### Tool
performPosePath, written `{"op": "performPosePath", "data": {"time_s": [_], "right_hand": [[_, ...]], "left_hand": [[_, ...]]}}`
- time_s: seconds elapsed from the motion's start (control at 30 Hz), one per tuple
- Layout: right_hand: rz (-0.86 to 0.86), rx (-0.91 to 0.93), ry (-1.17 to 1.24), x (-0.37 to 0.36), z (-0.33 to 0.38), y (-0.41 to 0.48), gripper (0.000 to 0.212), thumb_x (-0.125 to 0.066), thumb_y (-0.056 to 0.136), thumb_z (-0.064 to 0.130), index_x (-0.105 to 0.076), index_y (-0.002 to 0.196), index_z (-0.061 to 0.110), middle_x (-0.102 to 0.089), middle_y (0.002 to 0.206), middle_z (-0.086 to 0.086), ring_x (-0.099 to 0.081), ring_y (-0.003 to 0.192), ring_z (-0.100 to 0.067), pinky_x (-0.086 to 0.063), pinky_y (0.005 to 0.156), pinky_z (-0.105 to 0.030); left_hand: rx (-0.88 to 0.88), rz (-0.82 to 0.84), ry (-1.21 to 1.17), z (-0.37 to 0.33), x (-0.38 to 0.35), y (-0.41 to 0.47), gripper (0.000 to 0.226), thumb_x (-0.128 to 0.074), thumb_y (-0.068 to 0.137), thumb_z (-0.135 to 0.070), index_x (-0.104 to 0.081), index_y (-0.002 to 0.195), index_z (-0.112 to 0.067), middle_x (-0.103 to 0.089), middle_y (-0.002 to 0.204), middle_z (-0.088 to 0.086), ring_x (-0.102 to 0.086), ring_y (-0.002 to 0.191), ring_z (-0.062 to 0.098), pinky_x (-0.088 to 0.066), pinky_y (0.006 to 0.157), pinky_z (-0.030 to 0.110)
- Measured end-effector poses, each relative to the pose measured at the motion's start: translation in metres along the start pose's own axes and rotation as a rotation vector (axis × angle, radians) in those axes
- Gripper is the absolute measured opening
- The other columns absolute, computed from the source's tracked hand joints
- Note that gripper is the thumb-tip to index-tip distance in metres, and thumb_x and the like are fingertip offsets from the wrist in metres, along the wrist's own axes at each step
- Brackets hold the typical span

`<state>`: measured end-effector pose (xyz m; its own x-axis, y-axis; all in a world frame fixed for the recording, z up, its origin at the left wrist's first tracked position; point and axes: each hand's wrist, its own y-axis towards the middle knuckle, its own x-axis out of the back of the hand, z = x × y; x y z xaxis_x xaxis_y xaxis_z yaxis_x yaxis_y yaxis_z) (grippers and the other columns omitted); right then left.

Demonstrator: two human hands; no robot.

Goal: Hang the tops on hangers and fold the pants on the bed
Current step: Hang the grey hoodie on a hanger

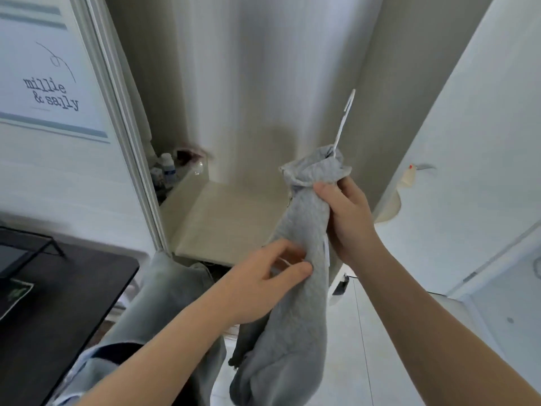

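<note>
Grey top (304, 230) going onto its hanger; not yet hung.

The top is held up, bunched, in front of the open wardrobe (228, 221). The white hanger (347, 112) hook pokes out of the collar. The right hand (348, 218) grips the gathered neck and the left hand (263, 282) pinches the fabric lower down. The hanger arms are hidden, possibly not seated in the shoulders. Next move, as I judge it: spread the shoulders, then find the rail, which is out of view. A pale denim garment (164, 297) lies at lower left.

Open beige wardrobe (228, 224), white door (483, 127) at right, framed poster (49, 83) left, dark desk (58, 312) beneath.
</note>
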<state>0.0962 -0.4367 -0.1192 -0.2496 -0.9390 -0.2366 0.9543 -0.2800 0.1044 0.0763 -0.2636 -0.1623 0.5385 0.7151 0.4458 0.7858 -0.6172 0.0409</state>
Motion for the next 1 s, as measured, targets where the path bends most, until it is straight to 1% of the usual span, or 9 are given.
{"op": "performPosePath", "data": {"time_s": [0.07,0.13,0.3,0.5,0.57,0.67,0.8,0.9,1.0], "right_hand": [[0.02,0.051,0.002,-0.022,0.011,0.023,0.039,-0.064,0.084,0.018,-0.06,0.12,0.003,-0.063,0.097,-0.018,-0.061,0.088,-0.033,-0.052,0.081,-0.048],[0.028,0.082,0.019,-0.042,0.025,0.044,0.042,-0.066,0.082,0.019,-0.058,0.118,-0.001,-0.062,0.096,-0.019,-0.061,0.087,-0.033,-0.052,0.081,-0.048],[0.079,0.147,0.056,-0.092,0.06,0.096,0.051,-0.066,0.081,0.02,-0.052,0.12,-0.009,-0.056,0.096,-0.02,-0.056,0.087,-0.035,-0.047,0.079,-0.049],[0.183,0.316,0.063,-0.148,0.126,0.163,0.029,-0.063,0.09,0.016,-0.058,0.115,0.003,-0.06,0.093,-0.014,-0.058,0.084,-0.029,-0.049,0.075,-0.043],[0.211,0.385,0.044,-0.162,0.148,0.191,0.025,-0.061,0.094,0.013,-0.057,0.116,0.002,-0.062,0.097,-0.02,-0.061,0.087,-0.034,-0.048,0.075,-0.043],[0.259,0.483,0.025,-0.18,0.179,0.237,0.04,-0.064,0.087,0.019,-0.056,0.12,-0.001,-0.061,0.112,-0.034,-0.064,0.095,-0.045,-0.049,0.073,-0.042],[0.266,0.588,-0.025,-0.201,0.221,0.299,0.047,-0.069,0.079,0.028,-0.059,0.117,0.003,-0.062,0.121,-0.031,-0.063,0.111,-0.049,-0.053,0.082,-0.055],[0.256,0.684,-0.114,-0.214,0.253,0.337,0.041,-0.07,0.075,0.035,-0.064,0.105,0.008,-0.068,0.105,-0.023,-0.068,0.101,-0.044,-0.053,0.078,-0.051],[0.298,0.76,-0.157,-0.226,0.285,0.37,0.039,-0.064,0.083,0.026,-0.056,0.102,-0.007,-0.056,0.081,-0.016,-0.056,0.072,-0.032,-0.044,0.065,-0.044]], "left_hand": [[-0.042,-0.019,0.064,-0.01,0.029,0.011,0.031,-0.06,0.092,-0.05,-0.06,0.117,-0.032,-0.064,0.108,-0.022,-0.058,0.1,-0.01,-0.045,0.088,0.01],[-0.085,-0.056,0.141,-0.018,0.056,0.022,0.033,-0.063,0.09,-0.051,-0.06,0.117,-0.033,-0.064,0.106,-0.025,-0.058,0.098,-0.012,-0.044,0.084,0.007],[-0.155,-0.182,0.24,-0.035,0.119,0.051,0.033,-0.066,0.089,-0.053,-0.061,0.114,-0.032,-0.066,0.104,-0.023,-0.061,0.096,-0.008,-0.051,0.088,0.02],[-0.263,-0.307,0.325,-0.065,0.184,0.089,0.038,-0.062,0.092,-0.053,-0.059,0.121,-0.028,-0.067,0.109,-0.018,-0.064,0.097,0.003,-0.055,0.088,0.036],[-0.303,-0.36,0.36,-0.078,0.206,0.104,0.03,-0.061,0.093,-0.05,-0.058,0.115,-0.031,-0.067,0.104,-0.018,-0.065,0.093,0.003,-0.055,0.085,0.035],[-0.336,-0.444,0.426,-0.096,0.24,0.131,0.012,-0.062,0.094,-0.046,-0.052,0.093,-0.04,-0.066,0.092,-0.016,-0.064,0.085,0.005,-0.054,0.078,0.033],[-0.334,-0.561,0.506,-0.117,0.284,0.176,0.026,-0.063,0.092,-0.047,-0.05,0.081,-0.027,-0.064,0.08,-0.005,-0.063,0.077,0.017,-0.054,0.075,0.044],[-0.316,-0.612,0.558,-0.138,0.309,0.209,0.024,-0.06,0.092,-0.048,-0.053,0.09,-0.026,-0.065,0.083,-0.005,-0.063,0.08,0.018,-0.054,0.077,0.044],[-0.289,-0.658,0.588,-0.16,0.327,0.239,0.028,-0.059,0.09,-0.053,-0.052,0.097,-0.027,-0.064,0.089,-0.008,-0.063,0.081,0.017,-0.055,0.077,0.044]]}}
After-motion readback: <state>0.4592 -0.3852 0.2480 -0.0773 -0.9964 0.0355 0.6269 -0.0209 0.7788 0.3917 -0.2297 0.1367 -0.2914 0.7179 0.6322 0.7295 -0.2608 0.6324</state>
